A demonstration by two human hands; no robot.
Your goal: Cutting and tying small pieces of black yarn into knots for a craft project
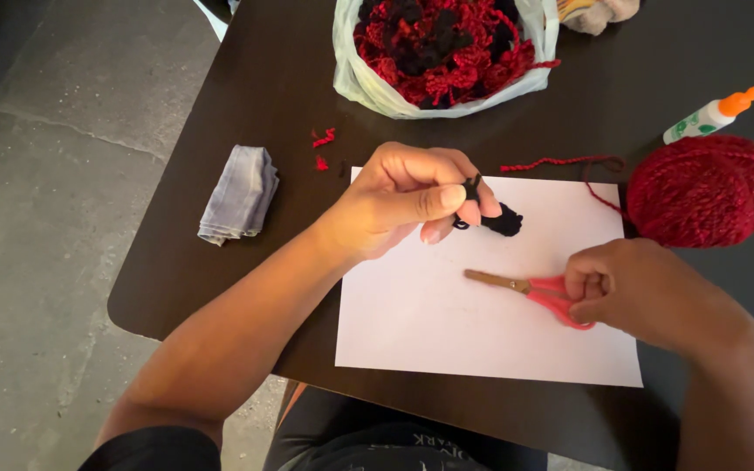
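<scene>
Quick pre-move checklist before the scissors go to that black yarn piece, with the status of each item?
1. Left hand pinches black yarn piece: ok.
2. Right hand on red-handled scissors: ok.
3. Scissor blades shut, lying on white paper: ok.
4. Blades clear of left fingers: ok, apart.
5. Fingers seated in scissor loops: cannot tell.
6. Red yarn ball and glue bottle out of the way: ok.

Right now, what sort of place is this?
Probably a home craft table: a red yarn ball, a bag of red and black yarn pieces, a glue bottle and scissors on white paper.
</scene>
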